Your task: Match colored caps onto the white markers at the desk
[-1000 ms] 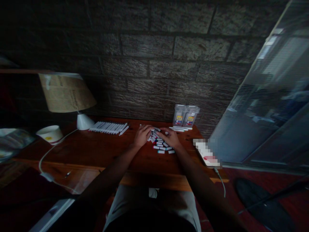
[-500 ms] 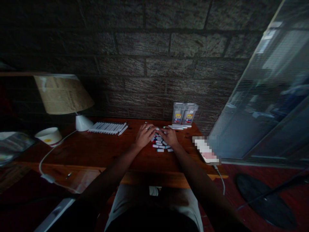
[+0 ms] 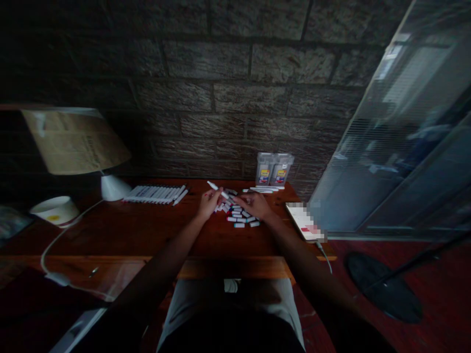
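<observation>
My left hand [image 3: 208, 202] is closed around a white marker [image 3: 212, 185]. The marker slants, one tip up to the left and its lower end toward my right hand. My right hand [image 3: 256, 204] is at that lower end with thumb and fingers drawn together; what they pinch, if anything, is too small to make out. Below and between both hands lies a loose pile of short white marker caps [image 3: 239, 225], some with coloured ends. Just behind my right hand, a few white markers [image 3: 265, 189] lie flat on the wooden desk [image 3: 147, 235].
A row of markers [image 3: 156, 194] lies left of my hands, near the lamp [image 3: 114, 189]. A paper cup [image 3: 55, 211] stands at far left. Two clear plastic cases [image 3: 274, 169] stand against the brick wall. A phone-like device [image 3: 302, 221] with a cable lies at the right edge.
My hands have moved apart from close together. The white marker, mostly hidden before, now shows tilted in my left hand. The whole view has shifted slightly.
</observation>
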### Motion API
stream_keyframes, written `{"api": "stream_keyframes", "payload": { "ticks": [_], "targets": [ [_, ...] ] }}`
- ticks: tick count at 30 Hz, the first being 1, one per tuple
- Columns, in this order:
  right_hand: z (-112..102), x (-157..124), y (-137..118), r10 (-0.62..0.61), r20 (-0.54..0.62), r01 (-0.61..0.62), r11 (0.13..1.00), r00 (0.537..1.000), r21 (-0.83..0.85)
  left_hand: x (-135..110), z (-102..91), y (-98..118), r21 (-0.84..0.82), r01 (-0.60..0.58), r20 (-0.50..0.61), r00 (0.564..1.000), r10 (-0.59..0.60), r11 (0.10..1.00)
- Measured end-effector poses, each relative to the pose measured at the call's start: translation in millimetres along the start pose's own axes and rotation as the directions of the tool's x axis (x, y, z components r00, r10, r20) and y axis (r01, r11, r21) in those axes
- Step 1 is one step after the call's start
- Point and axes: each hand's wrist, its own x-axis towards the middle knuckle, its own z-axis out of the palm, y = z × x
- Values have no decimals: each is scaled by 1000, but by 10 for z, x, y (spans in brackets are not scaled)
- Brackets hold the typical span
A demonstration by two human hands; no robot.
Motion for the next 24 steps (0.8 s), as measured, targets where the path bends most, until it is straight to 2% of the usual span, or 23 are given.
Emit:
{"api": "stream_keyframes", "payload": {
  "ticks": [3, 5, 8, 12, 15, 18, 21, 24],
  "targets": [
    [-552, -154, 213, 198, 12, -193, 968, 980, -162, 69, -37, -104, -33, -2, -56, 998, 0, 999],
    [-930, -312, 422, 351, 5, -333, 895, 936, -297, 109, -52, -161, -49, -9, -78, 997, 5, 999],
    [-1296, -566, 716, 404, 67, -346, 848, 912, -402, 141, -56, -205, -57, 6, -100, 995, -12, 998],
    [-1392, -801, 890, 454, 67, -363, 784, 888, -503, 122, -59, -185, 8, 5, -98, 995, -4, 1000],
    [-1429, -918, 851, 440, 92, -349, 808, 893, -475, 95, -69, -135, 16, -5, -106, 994, 7, 1000],
    [-1561, -1065, 770, 437, 105, -362, 838, 893, -407, 87, -72, -101, -10, 2, -129, 992, -3, 1000],
    [-1691, -1241, 736, 446, 17, -404, 827, 895, -392, 100, -70, -108, -10, 6, -151, 989, -7, 1000],
    [-1715, -1383, 770, 458, -84, -456, 814, 885, -361, 111, -69, -129, -27, 8, -152, 988, -12, 1000]
  ]
}}
